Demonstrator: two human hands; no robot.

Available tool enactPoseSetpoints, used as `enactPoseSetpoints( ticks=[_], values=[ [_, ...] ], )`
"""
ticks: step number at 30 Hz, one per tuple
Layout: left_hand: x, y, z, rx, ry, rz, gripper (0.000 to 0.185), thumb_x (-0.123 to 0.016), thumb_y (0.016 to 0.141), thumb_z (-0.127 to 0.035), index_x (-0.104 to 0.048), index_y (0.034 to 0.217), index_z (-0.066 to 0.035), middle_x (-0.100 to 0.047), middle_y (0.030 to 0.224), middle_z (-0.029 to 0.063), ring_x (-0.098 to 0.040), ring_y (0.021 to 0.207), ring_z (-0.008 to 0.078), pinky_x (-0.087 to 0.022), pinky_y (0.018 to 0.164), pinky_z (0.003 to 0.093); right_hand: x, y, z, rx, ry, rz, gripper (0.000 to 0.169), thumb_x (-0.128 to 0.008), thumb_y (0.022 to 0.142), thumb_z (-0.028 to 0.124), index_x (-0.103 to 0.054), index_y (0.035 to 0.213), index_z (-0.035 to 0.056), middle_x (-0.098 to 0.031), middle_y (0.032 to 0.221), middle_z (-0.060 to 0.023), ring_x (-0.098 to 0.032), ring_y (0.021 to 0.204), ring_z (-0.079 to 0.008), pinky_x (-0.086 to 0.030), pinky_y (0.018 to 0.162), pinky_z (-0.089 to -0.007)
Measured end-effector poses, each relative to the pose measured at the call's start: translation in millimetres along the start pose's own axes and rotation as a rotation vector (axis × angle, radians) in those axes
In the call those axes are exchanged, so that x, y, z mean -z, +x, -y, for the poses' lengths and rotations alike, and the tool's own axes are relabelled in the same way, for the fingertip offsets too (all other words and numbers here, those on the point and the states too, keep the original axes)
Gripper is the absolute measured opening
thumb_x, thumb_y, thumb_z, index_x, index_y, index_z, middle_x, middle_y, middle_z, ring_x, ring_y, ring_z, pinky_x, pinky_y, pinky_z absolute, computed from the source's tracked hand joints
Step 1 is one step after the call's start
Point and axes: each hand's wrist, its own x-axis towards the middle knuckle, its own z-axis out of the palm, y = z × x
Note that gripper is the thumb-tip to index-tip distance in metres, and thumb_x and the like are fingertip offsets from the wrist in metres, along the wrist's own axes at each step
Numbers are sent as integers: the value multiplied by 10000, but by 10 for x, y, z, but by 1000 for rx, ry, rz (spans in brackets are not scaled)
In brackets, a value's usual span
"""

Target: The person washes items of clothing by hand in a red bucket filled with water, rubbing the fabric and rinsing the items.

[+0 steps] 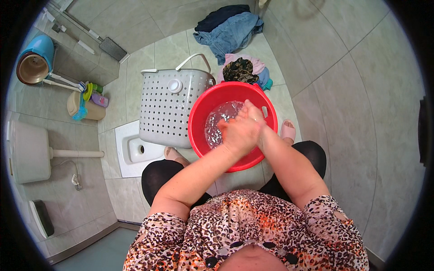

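Note:
A red plastic basin (pixel 196 111) stands on the tiled floor between the person's feet, with water (pixel 214 130) in its bottom that shows bubbles or ripples. Over it my left hand (pixel 241 133) and my right hand (pixel 253 113) meet and overlap, palms seemingly together. No cloth or tool shows between them, though the inner sides are hidden. A grey perforated plastic laundry basket (pixel 162 111) with a white handle touches or nearly touches the basin's left side. On its top or side lies a white round cap (pixel 175 86).
Behind the basin lie a camouflage-pattern cloth (pixel 240 70), a pink garment (pixel 259 66), blue denim (pixel 234 32) and a black garment (pixel 220 16). A squat toilet (pixel 135 149) is set in the floor at left, a waste bin (pixel 96 110) beyond it. Tiled walls stand both sides.

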Motion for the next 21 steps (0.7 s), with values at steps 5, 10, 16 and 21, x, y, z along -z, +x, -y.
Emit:
enactPoseSetpoints(
  ticks=[5, 10, 16, 21],
  values=[
    [120, 31, 315, 145, 93, -65, 354, -530, 957, -239, -585, 679, -26, -588, 647, 158, -573, 593, 377, -479, 607, 430, -909, -179, -269, -31, 68, -433, 436, -403, 983, 494, -595, 850, 126, -645, 836, -73, -616, 716, -206, -514, 627, -353],
    [236, 105, 747, 627, -170, -73, 388, -514, 984, -346, -596, 780, -26, -580, 682, 120, -569, 624, 218, -463, 611, 352, -866, -270, -201, -225, -554, -69, 504, -531, 950, 485, -557, 1113, 8, -646, 1000, -74, -630, 886, -153, -522, 768, -320],
    [353, 6, 1035, 910, -1227, 310, 621, -316, 998, -570, -595, 1109, -27, -618, 1046, 71, -576, 972, 190, -465, 867, 356, -1050, -450, 94, 10, -494, 117, 253, -625, 918, 237, -602, 1061, 29, -639, 957, -46, -623, 865, -134, -518, 781, -309],
    [299, -175, 918, 661, -891, 673, 411, -678, 893, -290, -592, 1207, -38, -641, 1072, 53, -587, 1009, 150, -464, 904, 324, -998, -572, 522, 188, -290, 102, 179, -602, 925, 207, -615, 1010, 50, -658, 970, -74, -650, 910, -183, -536, 828, -345]
  ],
)
